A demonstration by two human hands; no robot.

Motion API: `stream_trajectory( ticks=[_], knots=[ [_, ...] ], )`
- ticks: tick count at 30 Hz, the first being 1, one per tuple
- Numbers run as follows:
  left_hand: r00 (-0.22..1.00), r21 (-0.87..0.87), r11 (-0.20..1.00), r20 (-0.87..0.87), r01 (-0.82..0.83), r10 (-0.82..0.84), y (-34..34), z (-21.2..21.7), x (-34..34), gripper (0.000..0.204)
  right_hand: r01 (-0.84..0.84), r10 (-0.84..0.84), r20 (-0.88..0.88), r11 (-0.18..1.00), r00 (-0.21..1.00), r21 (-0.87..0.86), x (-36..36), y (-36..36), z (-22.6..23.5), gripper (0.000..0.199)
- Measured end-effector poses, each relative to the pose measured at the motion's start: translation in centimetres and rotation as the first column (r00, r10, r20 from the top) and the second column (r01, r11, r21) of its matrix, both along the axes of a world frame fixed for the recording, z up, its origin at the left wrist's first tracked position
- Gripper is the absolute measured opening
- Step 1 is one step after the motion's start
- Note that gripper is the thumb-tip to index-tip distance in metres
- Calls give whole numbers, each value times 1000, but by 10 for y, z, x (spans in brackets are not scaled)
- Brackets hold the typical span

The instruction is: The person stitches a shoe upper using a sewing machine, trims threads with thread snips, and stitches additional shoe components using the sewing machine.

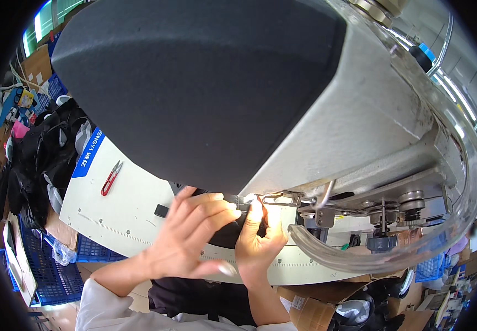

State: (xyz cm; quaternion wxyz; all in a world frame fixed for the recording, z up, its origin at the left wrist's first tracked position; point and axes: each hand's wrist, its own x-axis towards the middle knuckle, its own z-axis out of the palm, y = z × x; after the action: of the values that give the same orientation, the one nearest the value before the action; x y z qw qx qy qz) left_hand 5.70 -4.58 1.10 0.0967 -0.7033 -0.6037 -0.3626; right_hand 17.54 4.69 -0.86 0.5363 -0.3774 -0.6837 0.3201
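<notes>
Black fabric (224,238) lies on the pale machine table, below the needle area of a sewing machine (299,154). My left hand (194,226) rests over its left part, fingers stretched forward and thumb held apart. Close beside the lit needle area, my right hand (260,243) has its thumb and forefinger drawn together on the fabric's edge. The machine head hides the fabric's far side, and the tips of some left fingers are hard to make out. A small dark strip (161,211) sticks out left of my left hand.
Red-handled thread snips (111,177) lie on the table's left. A clear curved tube guard (354,259) arches at the right. Black goods (45,149) and blue crates (56,276) stand left of the table; a cardboard box (310,311) sits below its front edge.
</notes>
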Motion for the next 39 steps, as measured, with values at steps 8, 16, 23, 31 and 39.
stream_trajectory(
  ticks=[8,16,23,31,39],
  knots=[
    [944,164,968,-242,-190,226,24,-55,17,51,-182,152,-189,972,970,-149,35,49,-28,14],
    [990,63,989,49,-134,131,8,-26,26,39,-277,208,-376,951,903,-140,-6,90,-35,11],
    [993,109,990,75,-94,86,15,-32,19,57,-396,264,-536,906,802,-147,-20,104,-60,10],
    [983,139,988,180,-71,45,18,-40,5,57,-496,301,-665,860,683,-121,-12,98,-102,8],
    [952,165,986,301,12,-62,31,-26,-15,49,-468,216,-796,879,565,-93,-11,97,-127,19]
  ],
)
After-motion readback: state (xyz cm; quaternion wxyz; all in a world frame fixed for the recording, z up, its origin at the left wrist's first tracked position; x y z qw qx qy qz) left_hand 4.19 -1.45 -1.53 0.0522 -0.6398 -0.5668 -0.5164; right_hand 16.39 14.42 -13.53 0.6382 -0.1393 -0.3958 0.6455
